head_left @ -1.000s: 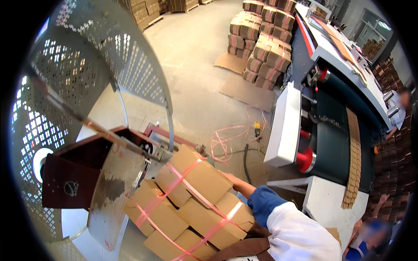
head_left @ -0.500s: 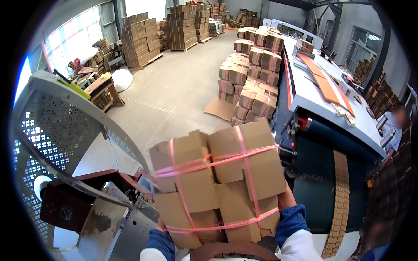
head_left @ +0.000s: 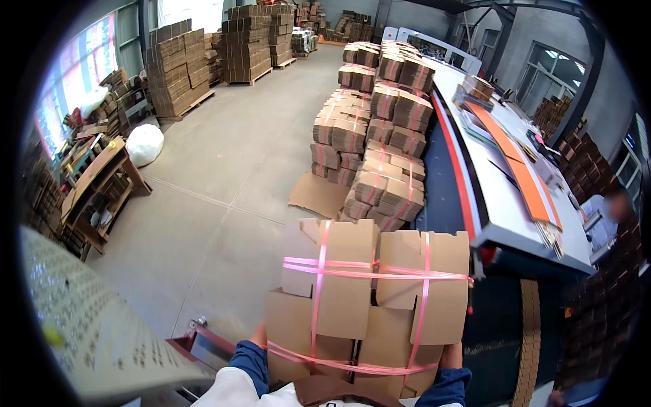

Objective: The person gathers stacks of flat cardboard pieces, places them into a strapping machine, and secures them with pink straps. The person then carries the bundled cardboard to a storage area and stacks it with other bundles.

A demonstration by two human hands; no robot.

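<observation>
A large bundle of flat brown cardboard pieces, tied crosswise with pink strapping, is held against my front. My left hand grips its left side low down; most of the fingers are hidden behind the cardboard. On the opposite side, my right hand is pressed to the lower right edge, its fingers also mostly hidden. Blue cuffs and white sleeves cover both forearms. Ahead of the bundle, a stack of similar strapped cardboard bundles stands on the floor beside the machine.
A long white-topped machine with orange strips on it runs along the right. Its dark belt carries a row of cardboard pieces. A perforated guard is at lower left. Beyond are a wooden bench and palleted stacks. A person is at far right.
I have moved forward with the bundle, past the perforated guard, which has slid toward the lower left. The floor stacks appear nearer, and the bundle sits straighter in view.
</observation>
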